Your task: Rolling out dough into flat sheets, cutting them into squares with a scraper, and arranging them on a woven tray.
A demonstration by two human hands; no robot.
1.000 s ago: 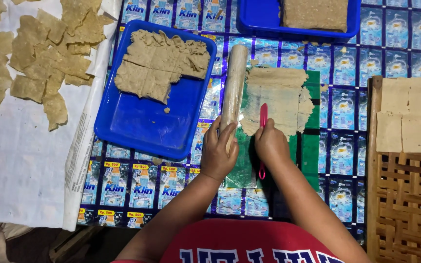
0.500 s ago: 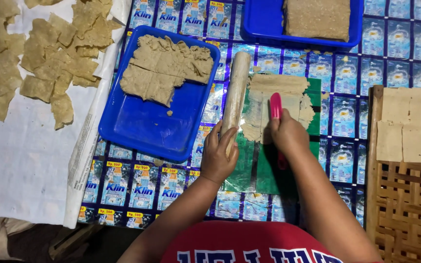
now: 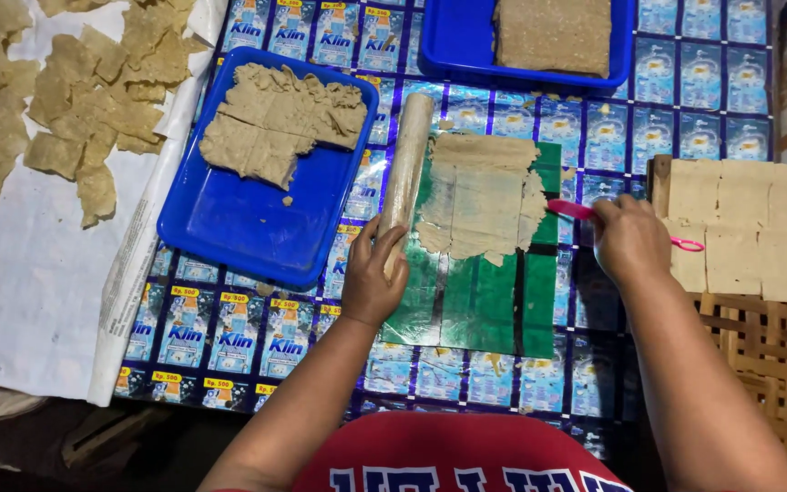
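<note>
A thin beige dough sheet [image 3: 480, 196] lies on a green plastic mat [image 3: 480, 305], scored with faint lines. My left hand [image 3: 373, 278] grips the near end of a pale wooden rolling pin [image 3: 407, 164] that lies along the mat's left edge. My right hand [image 3: 630, 239] holds a pink cutting tool [image 3: 571, 210] sideways at the right edge of the dough, its tip close to the sheet.
A blue tray [image 3: 239, 228] with cut dough pieces sits left of the pin. Another blue tray [image 3: 457, 68] with a dough block is at the top. Dough pieces dry on white paper [image 3: 20, 301] at left and on a woven rack [image 3: 758, 337] at right.
My right hand has moved from the middle of the mat out to its right side, turning the pink tool sideways. My left hand stays on the rolling pin.
</note>
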